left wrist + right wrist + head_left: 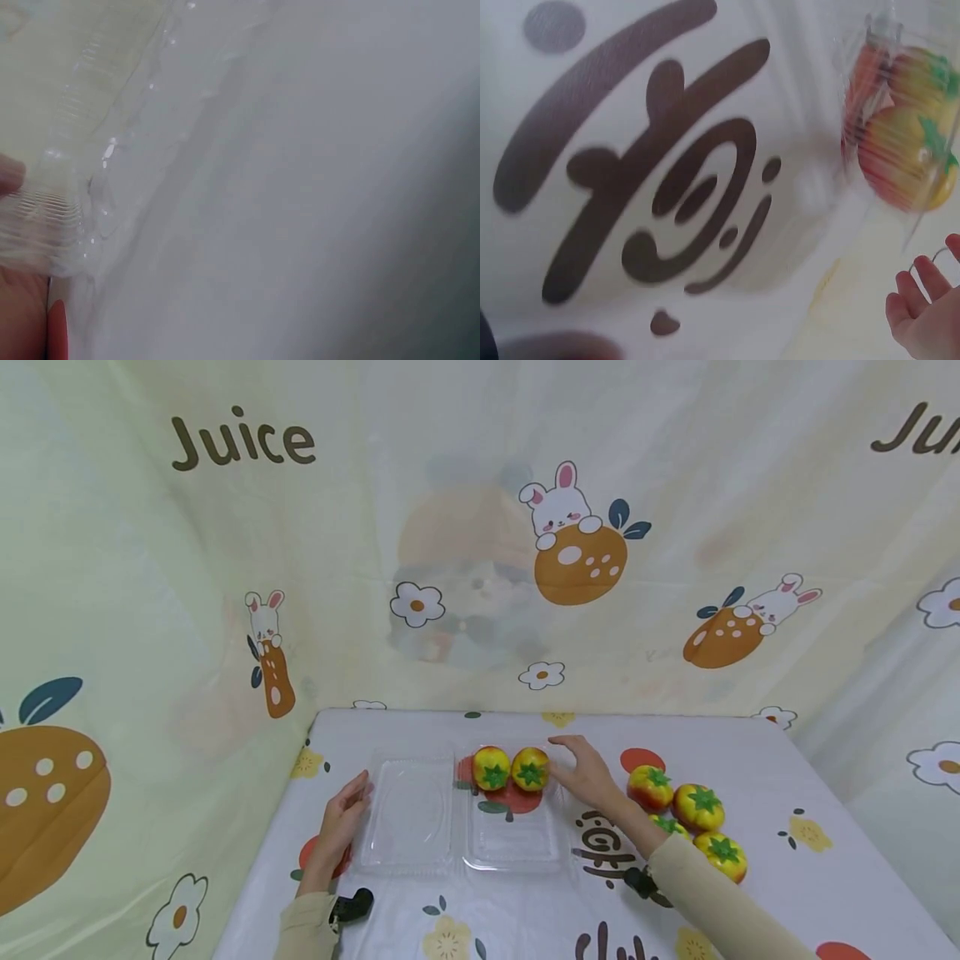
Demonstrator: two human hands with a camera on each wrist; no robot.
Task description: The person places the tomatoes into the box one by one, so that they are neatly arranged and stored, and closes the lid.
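A clear plastic clamshell box (459, 860) lies opened flat on the table, its two halves side by side. Two yellow-and-red toy fruits with green leafy tops, a left one (491, 769) and a right one (530, 770), sit at the back of its right half. My left hand (343, 821) is at the box's left edge; in the left wrist view a fingertip (10, 174) lies over the ribbed plastic rim, with more of the hand behind it. Just right of the right fruit, my right hand (585, 770) has its fingers loosely bent and spread, holding nothing.
Several more toy fruits (699, 807) are grouped on the right of the table, partly behind my right forearm. The printed tablecloth (405, 910) shows through the clear box. A printed curtain (465, 685) hangs behind the table and along its sides.
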